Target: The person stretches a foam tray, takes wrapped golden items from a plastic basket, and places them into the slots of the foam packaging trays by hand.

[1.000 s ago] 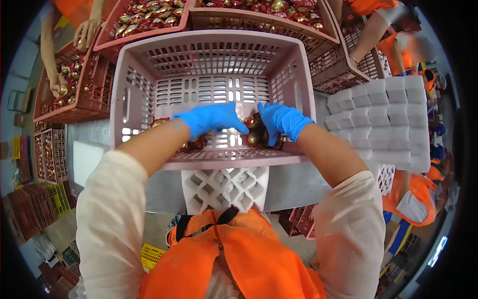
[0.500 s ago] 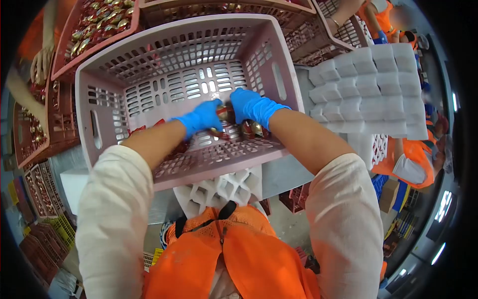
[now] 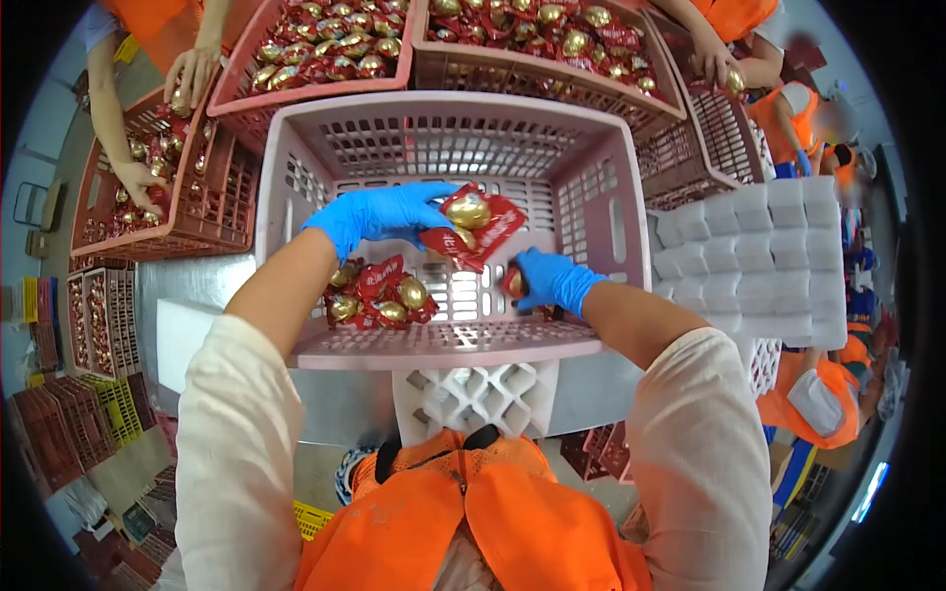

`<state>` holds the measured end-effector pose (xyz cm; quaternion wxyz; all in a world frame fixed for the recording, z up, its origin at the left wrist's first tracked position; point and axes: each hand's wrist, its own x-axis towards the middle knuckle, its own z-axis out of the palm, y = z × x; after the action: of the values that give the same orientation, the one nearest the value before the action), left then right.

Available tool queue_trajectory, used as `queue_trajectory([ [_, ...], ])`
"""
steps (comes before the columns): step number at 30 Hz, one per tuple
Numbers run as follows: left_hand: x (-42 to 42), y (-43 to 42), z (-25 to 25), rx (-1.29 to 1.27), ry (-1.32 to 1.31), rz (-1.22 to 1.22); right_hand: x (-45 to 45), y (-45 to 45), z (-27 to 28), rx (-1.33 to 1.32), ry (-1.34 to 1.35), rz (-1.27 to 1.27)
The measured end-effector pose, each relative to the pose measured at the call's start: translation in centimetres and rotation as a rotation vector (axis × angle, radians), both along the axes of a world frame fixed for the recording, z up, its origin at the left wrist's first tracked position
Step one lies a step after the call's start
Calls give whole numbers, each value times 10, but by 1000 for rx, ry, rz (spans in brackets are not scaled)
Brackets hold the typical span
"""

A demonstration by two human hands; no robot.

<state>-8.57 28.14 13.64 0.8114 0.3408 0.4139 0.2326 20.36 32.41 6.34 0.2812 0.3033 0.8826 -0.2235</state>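
A pink plastic crate [image 3: 448, 355] stands in front of me, its sides and floor slotted. Over its middle, my left hand [image 3: 379, 215] is closed on red-and-gold wrapped packets [image 3: 471, 225], each with a shiny gold, egg-like bulge. My right hand [image 3: 554, 281], lower in the crate near its right side, has its fingers closed round another red-and-gold packet [image 3: 513, 283], partly hidden by the glove. Both hands wear blue gloves. Several similar packets [image 3: 379, 295] lie in the crate's front left corner, below my left wrist.
Beyond the crate, a red crate [image 3: 236, 98] and a brown crate [image 3: 552, 74] hold many wrapped packets. White foam trays [image 3: 754, 261] are stacked on the right. A white foam block [image 3: 185, 340] sits at left. Co-workers' hands [image 3: 143, 187] handle packets at the far left and far right.
My hands have moved apart; the left has lifted packets up over the crate's middle, the right has shifted to the right. The view has tilted up, showing more of the far crates.
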Motion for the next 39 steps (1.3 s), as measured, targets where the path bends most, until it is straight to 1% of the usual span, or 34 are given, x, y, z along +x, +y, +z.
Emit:
queue_trajectory([
  [1, 3, -4, 18, 15, 3, 7, 0, -2, -2, -16, -10, 75],
  [3, 8, -17, 54, 220, -98, 127, 1, -4, -5, -3, 31, 134],
  [4, 10, -28, 76, 312, -94, 176, 1, -2, -2, -39, 27, 175],
  [6, 10, -56, 109, 326, -128, 231, 2, 3, -3, -105, 25, 273],
  [7, 10, -72, 122, 329, -167, 280, 5, 10, -23, -95, 26, 295],
  [8, 12, -90, 135, 303, -182, 319, 12, 19, -58, -76, 109, 361],
  [9, 16, -107, 141, 271, -198, 356, 14, 21, -77, -65, 194, 424],
  [10, 16, -125, 139, 307, -120, 349, 8, 20, -68, -83, 225, 442],
  [11, 23, -146, 140, 227, -115, 387, 14, 33, -105, -242, 256, 385],
  [13, 40, -193, 127, 136, -66, 509, -7, 23, -19, -307, 48, 259],
  [15, 54, -234, 116, -44, -328, 634, 2, 14, -8, -408, 144, 255],
  [16, 63, -252, 104, -50, -254, 690, 2, 9, -5, -325, 132, 307],
  [17, 75, -268, 89, -64, -178, 752, 3, 8, -3, -316, 129, 318],
  [18, 87, -283, 75, -56, -176, 763, 2, 5, -1, -283, 96, 338],
  [19, 97, -296, 60, -89, -222, 857, 0, 2, 0, -250, 63, 361],
  [20, 104, -304, 47, -118, -275, 956, 1, 0, -4, -204, 94, 398],
  [21, 112, -309, 36, -106, -283, 982, -3, 3, 0, -195, 88, 425],
  [23, 130, -321, 12, -117, -279, 1106, -11, 3, 4, -147, -8, 463],
  [24, 140, -327, -10, -79, -330, 1156, -17, 4, 11, -138, 16, 481],
  [25, 149, -334, -27, -99, -338, 1191, -26, 7, 15, -191, -2, 439],
  [26, 156, -336, -35, -61, -351, 1206, -36, 9, 27, -230, 70, 339],
  [27, 160, -336, -39, -21, -362, 1215, -43, 24, 19, -377, 170, 252],
  [28, 163, -337, -40, -29, -355, 1213, -55, 31, 30, -407, 168, 114],
  [29, 166, -340, -44, -41, -356, 1223, -63, 43, 33, -474, 315, 91],
  [30, 165, -341, -49, -40, -333, 1202, -71, 47, 55, -479, 358, 22],
  [31, 165, -342, -51, -33, -310, 1175, -74, 45, 75, -553, 467, -67],
  [33, 161, -339, -44, 1, -317, 1152, -74, 37, 128, -593, 520, -163],
  [34, 159, -338, -44, 8, -292, 1149, -71, 30, 152, -572, 538, -169],
  [36, 152, -335, -38, -9, -201, 1128, -51, 0, 189, -743, 672, -200],
  [37, 149, -333, -35, -2, -199, 1100, -40, -18, 205, -788, 698, -227],
  [39, 142, -326, -30, 125, 33, 1045, -15, -60, 214, -793, 771, -229],
])
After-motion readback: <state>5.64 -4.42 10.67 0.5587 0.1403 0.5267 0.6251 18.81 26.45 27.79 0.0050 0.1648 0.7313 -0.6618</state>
